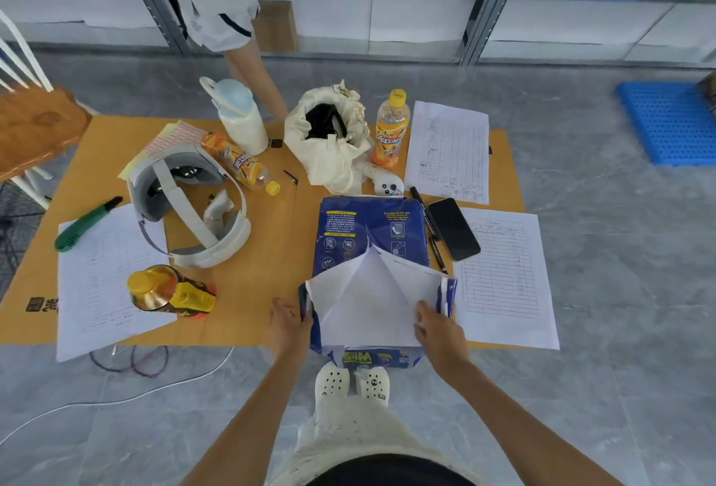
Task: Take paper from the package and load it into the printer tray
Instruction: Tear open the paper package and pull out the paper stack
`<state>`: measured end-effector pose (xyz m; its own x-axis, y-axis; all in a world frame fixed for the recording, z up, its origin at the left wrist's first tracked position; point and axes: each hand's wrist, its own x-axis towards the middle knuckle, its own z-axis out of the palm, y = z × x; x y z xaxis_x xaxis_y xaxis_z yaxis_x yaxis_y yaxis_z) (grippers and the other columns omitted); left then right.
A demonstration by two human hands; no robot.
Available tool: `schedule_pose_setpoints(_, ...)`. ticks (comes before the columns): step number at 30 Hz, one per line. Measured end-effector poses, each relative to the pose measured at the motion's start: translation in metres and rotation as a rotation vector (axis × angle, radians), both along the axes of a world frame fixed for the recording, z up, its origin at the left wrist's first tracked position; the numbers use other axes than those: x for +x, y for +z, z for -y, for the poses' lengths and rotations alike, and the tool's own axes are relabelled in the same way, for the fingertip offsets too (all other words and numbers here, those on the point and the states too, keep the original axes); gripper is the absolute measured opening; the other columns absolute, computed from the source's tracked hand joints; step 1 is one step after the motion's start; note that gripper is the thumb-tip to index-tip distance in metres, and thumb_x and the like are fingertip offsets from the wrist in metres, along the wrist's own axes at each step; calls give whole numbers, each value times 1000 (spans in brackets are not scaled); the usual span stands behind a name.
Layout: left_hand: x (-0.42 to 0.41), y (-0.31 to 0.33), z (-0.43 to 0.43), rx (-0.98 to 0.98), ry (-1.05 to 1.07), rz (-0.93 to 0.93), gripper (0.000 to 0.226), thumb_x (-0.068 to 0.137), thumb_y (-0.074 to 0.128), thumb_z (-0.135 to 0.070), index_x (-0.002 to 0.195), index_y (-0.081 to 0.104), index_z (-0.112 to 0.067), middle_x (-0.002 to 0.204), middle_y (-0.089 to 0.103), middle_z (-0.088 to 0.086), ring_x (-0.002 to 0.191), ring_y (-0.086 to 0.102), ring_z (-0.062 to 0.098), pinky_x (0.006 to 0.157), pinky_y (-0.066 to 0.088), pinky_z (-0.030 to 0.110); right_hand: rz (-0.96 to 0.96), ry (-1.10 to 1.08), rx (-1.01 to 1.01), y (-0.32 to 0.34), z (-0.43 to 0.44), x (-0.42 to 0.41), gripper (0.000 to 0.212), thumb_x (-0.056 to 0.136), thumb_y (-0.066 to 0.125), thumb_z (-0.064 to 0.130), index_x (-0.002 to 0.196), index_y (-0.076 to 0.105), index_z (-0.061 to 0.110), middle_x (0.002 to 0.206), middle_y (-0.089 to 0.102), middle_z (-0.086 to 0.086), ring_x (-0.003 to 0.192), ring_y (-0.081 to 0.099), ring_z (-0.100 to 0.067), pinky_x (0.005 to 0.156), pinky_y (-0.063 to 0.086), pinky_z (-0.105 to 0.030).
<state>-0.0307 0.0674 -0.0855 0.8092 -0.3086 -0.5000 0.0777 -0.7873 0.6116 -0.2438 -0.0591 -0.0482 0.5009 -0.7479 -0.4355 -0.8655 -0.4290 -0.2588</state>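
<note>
A blue paper package [360, 230] lies on a flattened cardboard sheet [267, 253] on the floor in front of me. Its near end is torn open, and white wrapper flaps [368, 292] are folded back over the white paper inside. My left hand [288, 325] grips the package's left torn edge. My right hand [436, 328] holds the right flap near the package's right edge. No printer or printer tray is in view.
On the cardboard lie a white headset [193, 210], orange drink bottles [391, 129], a cream bag [329, 141], a black phone [453, 228], markers [430, 230], a green cutter [85, 224] and printed sheets [503, 276]. Another person [232, 21] stands beyond. A wooden chair [35, 125] stands at left.
</note>
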Motion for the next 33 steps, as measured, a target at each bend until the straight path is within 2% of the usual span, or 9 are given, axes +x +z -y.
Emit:
schedule_pose_setpoints(3,-11,6,7,-72,-222,164,15,82,48,4,82,41,-9,82,45,7,68,39,15,56,33,26,74,165,81,-2,-7,10,21,94,45,14,114,47,9,113,56,-11,95,61,-30,74,50,-35)
schedule_pose_setpoints(6,-13,5,4,-117,-707,392,22,72,58,7,74,57,-15,83,55,0,78,52,14,60,45,22,96,343,-10,-13,-15,11,43,70,78,15,109,59,14,112,59,-9,99,63,-26,77,56,-32)
schedule_pose_setpoints(8,-12,-2,-6,-82,-1002,558,30,58,76,-6,79,64,-23,92,61,-4,91,59,14,68,52,26,22,414,-47,-19,-17,10,67,44,92,22,105,63,18,106,64,-7,94,67,-23,71,58,-30)
schedule_pose_setpoints(12,-8,-9,-27,20,-1130,517,68,48,83,-45,107,56,-24,118,50,-1,112,49,16,83,51,30,-48,485,-80,-21,-18,13,85,30,95,26,109,64,17,106,65,-8,95,67,-25,71,58,-33)
schedule_pose_setpoints(16,-6,-3,-30,55,-982,504,66,55,82,-43,112,53,-26,121,48,1,115,46,20,84,50,36,-102,524,-138,-23,-13,19,85,23,95,21,104,67,17,100,67,-8,87,68,-24,64,59,-34)
schedule_pose_setpoints(20,-8,-3,-32,49,-945,556,63,58,81,-39,113,53,-27,122,43,0,114,42,19,84,51,36,-74,554,-104,-20,-5,15,74,37,93,20,105,65,17,103,66,-8,87,68,-24,64,59,-35)
schedule_pose_setpoints(24,-9,-5,-34,47,-935,536,61,61,79,-36,115,51,-27,124,47,3,116,49,23,89,49,37,-28,637,-16,-17,5,5,45,85,62,18,128,52,13,140,45,-13,127,46,-30,99,46,-43)
schedule_pose_setpoints(29,-13,-4,-30,64,-855,480,53,61,77,-26,109,55,-27,124,51,5,119,51,27,97,44,40,9,751,94,-13,11,2,41,94,44,6,135,42,5,150,31,-15,140,25,-28,103,32,-12)
schedule_pose_setpoints(33,-13,-3,-30,66,-861,499,40,64,75,-24,101,61,-27,121,54,6,114,54,29,96,45,42,100,697,22,-12,12,-4,34,88,55,11,121,55,8,131,55,-11,127,48,-25,101,48,-37)
